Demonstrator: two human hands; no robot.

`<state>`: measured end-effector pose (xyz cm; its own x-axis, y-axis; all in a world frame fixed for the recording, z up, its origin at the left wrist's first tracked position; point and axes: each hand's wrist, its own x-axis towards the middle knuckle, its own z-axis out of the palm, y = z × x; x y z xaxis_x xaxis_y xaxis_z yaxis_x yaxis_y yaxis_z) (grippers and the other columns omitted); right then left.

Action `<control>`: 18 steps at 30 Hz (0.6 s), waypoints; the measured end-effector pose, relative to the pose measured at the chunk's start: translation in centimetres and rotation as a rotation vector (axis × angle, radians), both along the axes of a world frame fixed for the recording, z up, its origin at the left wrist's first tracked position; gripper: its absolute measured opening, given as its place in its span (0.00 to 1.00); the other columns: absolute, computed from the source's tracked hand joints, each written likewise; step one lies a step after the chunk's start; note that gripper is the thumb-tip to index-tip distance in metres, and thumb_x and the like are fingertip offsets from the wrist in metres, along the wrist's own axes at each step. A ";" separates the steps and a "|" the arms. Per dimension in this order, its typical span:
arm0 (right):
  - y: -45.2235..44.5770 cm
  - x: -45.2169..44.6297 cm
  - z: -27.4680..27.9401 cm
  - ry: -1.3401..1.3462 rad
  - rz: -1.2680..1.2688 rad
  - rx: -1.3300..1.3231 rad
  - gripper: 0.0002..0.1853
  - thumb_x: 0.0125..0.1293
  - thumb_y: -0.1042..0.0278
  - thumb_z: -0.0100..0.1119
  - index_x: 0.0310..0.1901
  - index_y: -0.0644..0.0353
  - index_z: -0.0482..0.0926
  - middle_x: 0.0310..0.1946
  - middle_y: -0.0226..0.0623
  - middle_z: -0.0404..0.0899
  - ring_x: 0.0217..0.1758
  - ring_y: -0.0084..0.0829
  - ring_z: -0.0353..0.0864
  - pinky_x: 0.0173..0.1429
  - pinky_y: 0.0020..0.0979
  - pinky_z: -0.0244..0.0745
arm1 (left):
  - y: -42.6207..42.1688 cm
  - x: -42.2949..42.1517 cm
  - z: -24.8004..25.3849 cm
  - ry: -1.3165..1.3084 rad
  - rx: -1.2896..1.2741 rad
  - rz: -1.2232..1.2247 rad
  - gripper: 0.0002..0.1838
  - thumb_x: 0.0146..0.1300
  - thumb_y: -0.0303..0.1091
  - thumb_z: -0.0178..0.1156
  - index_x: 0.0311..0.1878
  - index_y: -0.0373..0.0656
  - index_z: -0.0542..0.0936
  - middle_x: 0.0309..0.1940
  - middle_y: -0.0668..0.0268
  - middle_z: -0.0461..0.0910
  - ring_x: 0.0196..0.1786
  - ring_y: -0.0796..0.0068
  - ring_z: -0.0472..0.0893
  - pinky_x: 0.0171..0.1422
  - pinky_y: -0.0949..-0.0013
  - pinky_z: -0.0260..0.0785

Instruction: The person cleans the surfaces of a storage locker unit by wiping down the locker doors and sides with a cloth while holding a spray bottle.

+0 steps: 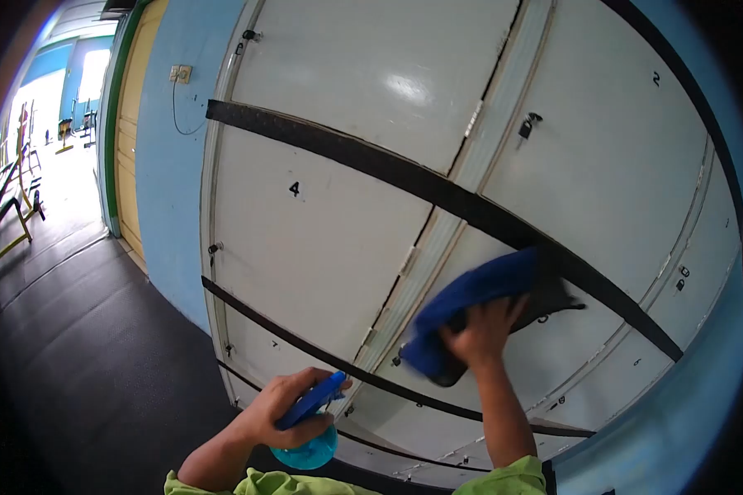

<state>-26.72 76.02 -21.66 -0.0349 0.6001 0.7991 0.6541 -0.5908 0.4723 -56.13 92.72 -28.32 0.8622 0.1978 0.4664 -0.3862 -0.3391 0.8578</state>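
My left hand (285,408) is wrapped round a spray bottle (307,450) with a blue trigger head and a clear turquoise body, low in front of the lockers. My right hand (483,334) presses a blue and dark cloth (470,301) against a white locker door (570,355) right of centre. The cloth is blurred and bunched, and it covers part of that door. My fingers lie over the cloth and grip it. Black strips (371,165) run across the lockers between the rows of doors.
Small locks with keys (530,125) stick out from several doors. A wall socket with a cable (181,74) is on the blue wall at left. Beyond a yellow door (129,124), gym equipment (12,214) stands on a dark floor (99,355).
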 end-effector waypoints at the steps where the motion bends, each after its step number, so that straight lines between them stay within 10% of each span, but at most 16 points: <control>1: 0.1 0.7 -1.0 -0.011 0.001 0.004 0.37 0.51 0.45 0.67 0.54 0.65 0.67 0.52 0.55 0.70 0.62 0.59 0.65 0.68 0.63 0.50 | 0.5 -0.6 -0.2 -0.011 0.004 0.001 0.27 0.46 0.30 0.62 0.53 0.35 0.74 0.51 0.54 0.81 0.51 0.60 0.83 0.58 0.61 0.73; 5: 1.1 5.0 -0.9 -0.156 0.260 0.286 0.42 0.55 0.41 0.67 0.58 0.67 0.62 0.52 0.52 0.68 0.54 0.56 0.69 0.62 0.60 0.59 | 3.1 -2.1 -1.5 -0.005 0.009 0.056 0.27 0.46 0.31 0.62 0.53 0.35 0.74 0.50 0.55 0.81 0.48 0.60 0.84 0.58 0.61 0.74; 7: 3.7 2.8 1.5 0.231 0.486 0.443 0.41 0.55 0.41 0.67 0.56 0.68 0.63 0.50 0.53 0.69 0.53 0.54 0.70 0.61 0.59 0.60 | 3.9 -1.6 -1.5 0.018 0.071 0.034 0.27 0.45 0.31 0.63 0.53 0.35 0.74 0.50 0.55 0.82 0.47 0.59 0.84 0.56 0.62 0.75; 13: 9.4 -1.2 -5.9 0.277 0.245 -0.096 0.22 0.56 0.55 0.63 0.48 0.58 0.75 0.42 0.50 0.73 0.58 0.60 0.68 0.66 0.66 0.53 | 4.3 -0.4 -3.0 0.019 -0.061 0.003 0.27 0.46 0.32 0.63 0.52 0.35 0.74 0.50 0.55 0.82 0.46 0.61 0.84 0.55 0.63 0.76; 18: 9.3 -1.0 -5.3 0.324 0.536 0.098 0.16 0.53 0.66 0.60 0.44 0.61 0.77 0.36 0.51 0.75 0.50 0.56 0.74 0.62 0.55 0.62 | 5.3 -0.5 -3.4 0.025 -0.112 -0.008 0.26 0.48 0.29 0.62 0.53 0.35 0.75 0.44 0.55 0.83 0.41 0.63 0.84 0.49 0.67 0.74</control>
